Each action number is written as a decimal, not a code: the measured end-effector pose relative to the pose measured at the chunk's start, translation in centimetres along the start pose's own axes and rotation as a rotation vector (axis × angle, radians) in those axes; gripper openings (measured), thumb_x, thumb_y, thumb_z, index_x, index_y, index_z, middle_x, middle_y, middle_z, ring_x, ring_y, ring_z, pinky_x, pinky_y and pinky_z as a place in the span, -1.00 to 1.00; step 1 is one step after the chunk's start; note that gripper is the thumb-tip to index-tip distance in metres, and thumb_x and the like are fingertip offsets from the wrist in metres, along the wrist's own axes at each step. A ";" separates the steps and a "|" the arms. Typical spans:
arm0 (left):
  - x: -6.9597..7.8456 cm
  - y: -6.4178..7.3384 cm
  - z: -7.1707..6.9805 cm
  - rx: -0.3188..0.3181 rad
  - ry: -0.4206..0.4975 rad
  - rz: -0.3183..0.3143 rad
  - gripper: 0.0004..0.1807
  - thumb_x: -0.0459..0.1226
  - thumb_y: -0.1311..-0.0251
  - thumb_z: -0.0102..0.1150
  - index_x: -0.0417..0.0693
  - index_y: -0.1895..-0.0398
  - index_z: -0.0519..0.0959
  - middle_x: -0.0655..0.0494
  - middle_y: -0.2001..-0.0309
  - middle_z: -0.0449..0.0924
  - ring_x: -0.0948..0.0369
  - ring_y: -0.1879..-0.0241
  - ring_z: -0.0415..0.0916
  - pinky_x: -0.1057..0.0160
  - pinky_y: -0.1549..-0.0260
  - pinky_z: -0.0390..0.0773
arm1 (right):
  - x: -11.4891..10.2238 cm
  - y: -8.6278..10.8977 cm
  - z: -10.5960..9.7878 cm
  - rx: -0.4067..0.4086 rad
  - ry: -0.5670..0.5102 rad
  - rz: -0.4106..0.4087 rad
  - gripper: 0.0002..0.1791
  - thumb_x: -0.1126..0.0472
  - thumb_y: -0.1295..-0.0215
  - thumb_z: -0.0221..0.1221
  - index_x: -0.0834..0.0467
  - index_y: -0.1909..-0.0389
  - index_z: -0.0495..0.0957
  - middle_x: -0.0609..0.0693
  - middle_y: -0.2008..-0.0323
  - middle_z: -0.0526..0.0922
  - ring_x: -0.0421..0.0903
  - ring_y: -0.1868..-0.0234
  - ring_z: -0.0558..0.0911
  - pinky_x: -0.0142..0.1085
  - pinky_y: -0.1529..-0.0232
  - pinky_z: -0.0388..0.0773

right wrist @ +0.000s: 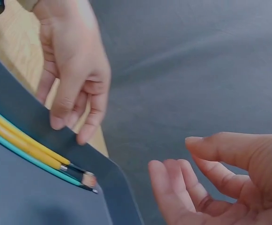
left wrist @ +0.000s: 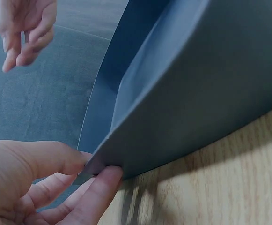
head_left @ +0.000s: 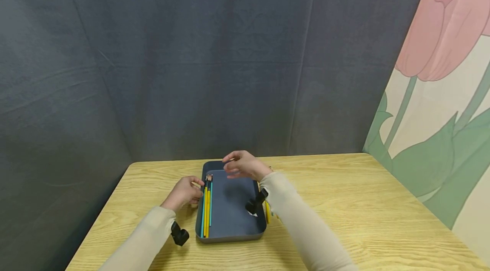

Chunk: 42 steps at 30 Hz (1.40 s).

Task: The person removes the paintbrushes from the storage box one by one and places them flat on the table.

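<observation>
A dark grey rectangular tray (head_left: 233, 222) sits on the table. Several thin paintbrushes (head_left: 208, 209) with yellow and turquoise handles lie lengthwise along its left inner side, bristle ends toward the back. At the left wall, my left hand (head_left: 185, 193) pinches the rim between thumb and fingers; the left wrist view shows a fingertip on the outer face of the wall (left wrist: 173, 103). Above the back of the tray hovers my right hand (head_left: 245, 166). Its fingers are loosely bent and apart from the thumb in the right wrist view, with nothing between them.
Just outside the tray's right wall lies a yellow item (head_left: 267, 212), partly hidden by my right forearm. A small white patch (head_left: 252, 214) shows near the right wrist camera. Behind the wooden table (head_left: 344, 203) hangs a dark curtain (head_left: 229, 71); a tulip-patterned cloth (head_left: 440, 92) hangs at right.
</observation>
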<state>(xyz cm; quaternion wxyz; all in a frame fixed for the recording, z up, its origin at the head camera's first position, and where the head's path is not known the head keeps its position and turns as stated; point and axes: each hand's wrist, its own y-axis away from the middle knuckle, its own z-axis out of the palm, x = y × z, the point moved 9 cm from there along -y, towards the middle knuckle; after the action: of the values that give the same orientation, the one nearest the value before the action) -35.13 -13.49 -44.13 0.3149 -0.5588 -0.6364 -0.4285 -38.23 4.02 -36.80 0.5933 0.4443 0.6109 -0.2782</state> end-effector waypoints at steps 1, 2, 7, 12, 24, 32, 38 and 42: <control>0.0 0.0 0.0 0.000 -0.002 -0.002 -0.62 -0.57 -0.02 0.17 -0.33 0.02 0.49 -0.10 0.34 0.54 0.15 0.47 0.52 0.18 0.46 0.62 | 0.2 -0.2 0.3 -0.002 0.002 0.004 -0.71 0.42 -0.28 0.13 0.34 -0.02 0.47 0.21 0.15 0.59 -0.08 0.25 0.62 0.00 -0.05 0.56; 0.0 0.0 -0.1 0.001 -0.003 -0.003 -0.62 -0.57 -0.02 0.17 -0.32 0.02 0.49 -0.10 0.34 0.54 0.15 0.47 0.52 0.18 0.46 0.62 | 0.3 -0.4 0.7 -0.004 0.005 0.007 -0.73 0.42 -0.28 0.14 0.33 0.00 0.48 0.22 0.14 0.59 -0.07 0.25 0.62 0.01 -0.05 0.55; -0.1 -0.1 -0.2 0.003 0.000 -0.005 -0.62 -0.56 -0.02 0.17 -0.32 0.02 0.49 -0.09 0.34 0.54 0.15 0.47 0.52 0.18 0.46 0.62 | 1.5 -1.5 2.0 -0.007 0.014 0.039 -0.75 0.43 -0.27 0.15 0.33 0.03 0.50 0.22 0.14 0.61 -0.03 0.23 0.63 -0.03 0.01 0.60; -0.2 -0.1 -0.2 -0.001 0.007 -0.001 -0.62 -0.56 -0.02 0.17 -0.32 0.02 0.49 -0.09 0.34 0.54 0.14 0.47 0.53 0.17 0.46 0.63 | 2.9 -2.4 2.8 0.019 0.017 0.093 -0.69 0.45 -0.26 0.14 0.38 -0.03 0.47 0.24 0.13 0.61 -0.03 0.28 0.62 -0.11 0.10 0.64; -0.2 0.1 -0.2 0.000 0.010 0.006 -0.61 -0.58 0.00 0.15 -0.32 0.02 0.49 -0.08 0.37 0.54 0.18 0.49 0.51 0.15 0.46 0.63 | 6.8 -4.0 4.0 0.055 0.073 0.243 -0.81 0.47 -0.20 0.18 0.34 0.15 0.54 0.08 0.43 0.61 -0.14 0.51 0.52 -0.08 0.14 0.66; -0.1 0.1 -0.2 0.008 0.005 0.015 -0.60 -0.58 0.03 0.15 -0.33 0.03 0.50 -0.06 0.38 0.54 0.19 0.51 0.50 0.15 0.47 0.63 | 7.9 -4.3 4.6 0.046 0.086 0.258 -0.80 0.52 -0.16 0.18 0.38 0.17 0.55 0.05 0.53 0.57 -0.12 0.52 0.49 -0.09 0.14 0.66; -0.2 0.0 -0.1 0.007 0.003 0.009 -0.60 -0.58 0.02 0.16 -0.34 0.02 0.49 -0.06 0.38 0.54 0.19 0.51 0.51 0.15 0.46 0.64 | 7.9 -4.4 4.8 0.047 0.114 0.263 -0.81 0.54 -0.16 0.18 0.39 0.18 0.56 0.02 0.57 0.52 -0.14 0.53 0.48 -0.11 0.11 0.65; -0.2 0.0 -0.2 0.009 0.003 0.005 -0.60 -0.58 0.01 0.16 -0.33 0.02 0.49 -0.07 0.37 0.54 0.19 0.50 0.51 0.15 0.46 0.64 | 7.7 -4.5 4.9 0.046 0.135 0.265 -0.81 0.54 -0.15 0.19 0.39 0.19 0.57 0.01 0.56 0.52 -0.15 0.54 0.48 -0.13 0.12 0.65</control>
<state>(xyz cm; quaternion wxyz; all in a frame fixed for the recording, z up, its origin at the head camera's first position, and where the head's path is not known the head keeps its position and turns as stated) -35.14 -13.76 -44.21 0.3196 -0.5582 -0.6365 -0.4256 -39.02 -0.59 -45.84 0.5721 0.5522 0.5789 -0.1809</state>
